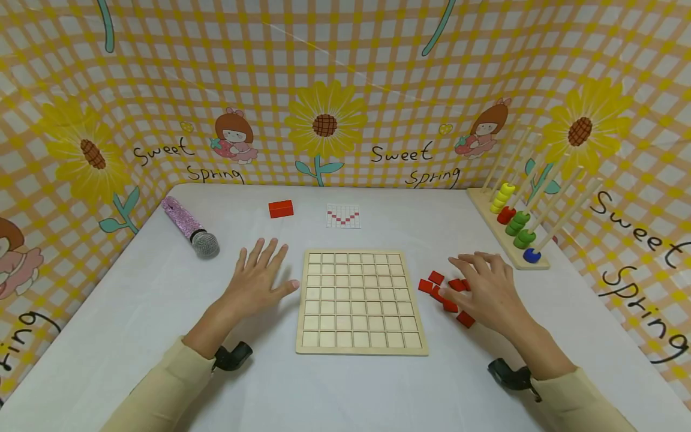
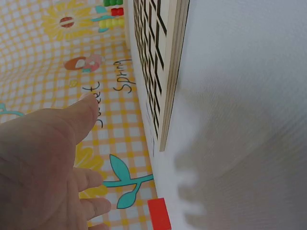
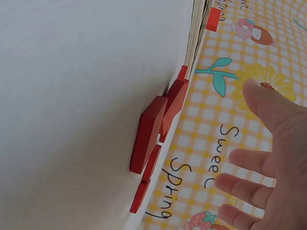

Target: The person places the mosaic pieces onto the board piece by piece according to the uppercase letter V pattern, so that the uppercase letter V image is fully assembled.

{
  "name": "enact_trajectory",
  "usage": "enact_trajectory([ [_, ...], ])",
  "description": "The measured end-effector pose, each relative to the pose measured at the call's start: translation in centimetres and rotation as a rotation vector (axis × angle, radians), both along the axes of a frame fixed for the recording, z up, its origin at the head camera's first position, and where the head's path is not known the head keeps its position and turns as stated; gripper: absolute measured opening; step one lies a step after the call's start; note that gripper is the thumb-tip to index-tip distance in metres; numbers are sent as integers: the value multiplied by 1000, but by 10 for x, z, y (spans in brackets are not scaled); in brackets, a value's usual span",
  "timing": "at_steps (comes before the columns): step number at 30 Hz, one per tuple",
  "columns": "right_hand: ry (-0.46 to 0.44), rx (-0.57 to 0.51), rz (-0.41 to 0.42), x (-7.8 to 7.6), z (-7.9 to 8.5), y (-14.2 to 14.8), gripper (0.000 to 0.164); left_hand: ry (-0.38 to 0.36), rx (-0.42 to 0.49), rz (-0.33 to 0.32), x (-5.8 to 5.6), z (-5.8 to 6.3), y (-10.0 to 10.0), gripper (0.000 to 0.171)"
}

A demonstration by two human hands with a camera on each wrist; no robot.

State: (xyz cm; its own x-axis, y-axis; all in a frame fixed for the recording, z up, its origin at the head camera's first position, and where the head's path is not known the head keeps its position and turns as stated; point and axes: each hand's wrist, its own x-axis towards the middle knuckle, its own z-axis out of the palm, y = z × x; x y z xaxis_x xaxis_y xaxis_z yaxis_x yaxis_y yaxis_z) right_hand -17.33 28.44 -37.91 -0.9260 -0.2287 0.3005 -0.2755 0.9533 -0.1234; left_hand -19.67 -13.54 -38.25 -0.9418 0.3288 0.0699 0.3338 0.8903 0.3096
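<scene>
My left hand (image 1: 258,281), fingers spread and nothing in it, hovers just left of a wooden grid board (image 1: 358,354) with square cells. On the board's other side, my right hand (image 1: 488,294) is held over several small red square tiles (image 1: 465,319) scattered on the white table. Its fingers are relaxed and bent a little, and the palm in the right wrist view holds nothing. Part of the tile group is hidden under that hand. Beyond the board lies a small pattern card (image 1: 343,216) with pink squares in a V shape.
A red block (image 1: 281,209) lies at the back, left of the card. A microphone (image 1: 190,228) with a glittery pink handle rests at the far left. At the back right stands a wooden peg rack (image 1: 531,264) with coloured beads. Patterned cloth (image 1: 345,60) walls the table's back and sides.
</scene>
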Motion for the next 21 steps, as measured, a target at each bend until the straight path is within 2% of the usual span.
enact_trajectory([
  [9,19,-10,19,5,-4,7,59,-2,7,-45,1,-3,2,76],
  [15,31,-10,28,9,-6,12,54,-20,2,-66,1,-5,4,74],
  [21,36,4,42,13,-8,16,54,-56,33,-96,2,-7,4,72],
])
